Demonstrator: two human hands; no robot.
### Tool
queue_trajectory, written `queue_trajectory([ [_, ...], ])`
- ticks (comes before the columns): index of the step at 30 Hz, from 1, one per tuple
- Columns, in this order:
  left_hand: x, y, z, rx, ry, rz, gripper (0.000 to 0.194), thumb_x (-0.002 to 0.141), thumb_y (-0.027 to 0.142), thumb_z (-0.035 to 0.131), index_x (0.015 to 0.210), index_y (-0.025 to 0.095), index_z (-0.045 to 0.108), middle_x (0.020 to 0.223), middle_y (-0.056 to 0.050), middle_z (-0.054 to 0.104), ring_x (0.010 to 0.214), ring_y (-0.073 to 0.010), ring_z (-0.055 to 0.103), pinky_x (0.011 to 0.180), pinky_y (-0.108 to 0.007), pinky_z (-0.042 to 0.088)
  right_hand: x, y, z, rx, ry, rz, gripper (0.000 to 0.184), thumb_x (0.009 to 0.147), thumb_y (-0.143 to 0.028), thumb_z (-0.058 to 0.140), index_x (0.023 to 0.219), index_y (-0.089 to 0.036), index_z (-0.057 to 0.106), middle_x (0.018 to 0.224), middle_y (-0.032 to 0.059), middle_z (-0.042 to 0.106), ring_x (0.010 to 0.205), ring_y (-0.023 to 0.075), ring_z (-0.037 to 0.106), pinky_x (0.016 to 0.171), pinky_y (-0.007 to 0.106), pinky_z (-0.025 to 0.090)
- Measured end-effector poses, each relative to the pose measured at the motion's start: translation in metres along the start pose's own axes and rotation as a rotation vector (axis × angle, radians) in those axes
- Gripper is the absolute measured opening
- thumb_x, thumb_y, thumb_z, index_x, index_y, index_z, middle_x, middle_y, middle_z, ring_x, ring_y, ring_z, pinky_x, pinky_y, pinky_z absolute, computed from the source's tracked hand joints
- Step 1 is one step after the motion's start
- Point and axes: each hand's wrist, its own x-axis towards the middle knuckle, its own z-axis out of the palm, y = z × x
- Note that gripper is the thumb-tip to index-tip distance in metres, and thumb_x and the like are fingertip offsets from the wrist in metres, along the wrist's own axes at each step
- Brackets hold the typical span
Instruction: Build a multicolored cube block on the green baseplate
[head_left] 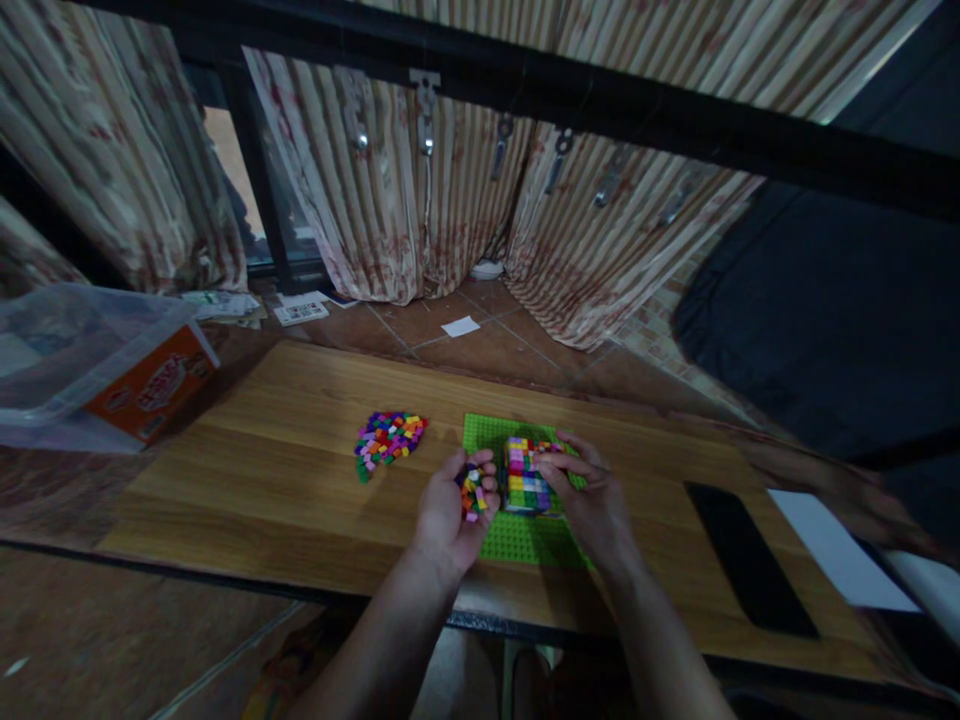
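My left hand (451, 510) is turned palm up and cupped around a handful of small coloured toy bricks (472, 492). My right hand (598, 497) reaches over a block-shaped brick build (521, 489) of many colours. Its thumb and forefinger come together at the top of the build; whatever sits between them is too small to make out. Under the build lies a green studded baseplate (517, 546), partly covered by both hands. To the left, a loose pile of toy bricks (390, 438) lies on the wooden table.
The wooden table (285, 480) carries a black flat object (750, 558) and a white sheet (841, 548) at the right. A clear plastic bin (82, 350) with an orange label stands beyond the left edge. Striped curtains (420, 200) hang behind.
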Motion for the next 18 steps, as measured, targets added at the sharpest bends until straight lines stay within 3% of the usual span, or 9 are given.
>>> queue_trajectory([
  [4,-0.0003,-0.0006,0.0003,0.014,0.004,0.01,0.027,0.092,0.026,0.044,0.082,0.007,0.06,0.066,-0.003,0.052,0.047,-0.0049,0.046,0.037,-0.012,0.038,0.0032,0.0043,0.0032,0.1,-0.006,0.077,0.02,0.073,-0.04,0.071,0.086,-0.026,0.076,0.119,0.0076,0.063,0.118,0.0265,0.054,0.1,0.048,0.04],
  [9,-0.0008,-0.0001,0.0002,0.009,-0.001,0.006,0.028,0.092,0.027,0.043,0.082,0.007,0.06,0.066,-0.003,0.052,0.048,-0.0049,0.047,0.038,-0.012,0.04,0.004,0.0075,0.0044,0.211,-0.039,0.228,0.031,0.069,-0.04,0.074,0.096,-0.024,0.074,0.109,0.0062,0.069,0.101,0.0238,0.062,0.09,0.044,0.047],
  [18,0.0001,-0.0008,0.001,-0.026,-0.021,0.013,0.028,0.092,0.026,0.044,0.081,0.007,0.061,0.065,-0.004,0.052,0.048,-0.0055,0.047,0.038,-0.012,0.041,0.0031,0.0056,0.0069,0.251,-0.036,0.191,0.027,0.068,-0.037,0.075,0.093,-0.025,0.074,0.106,0.0043,0.069,0.103,0.0224,0.061,0.094,0.043,0.044],
])
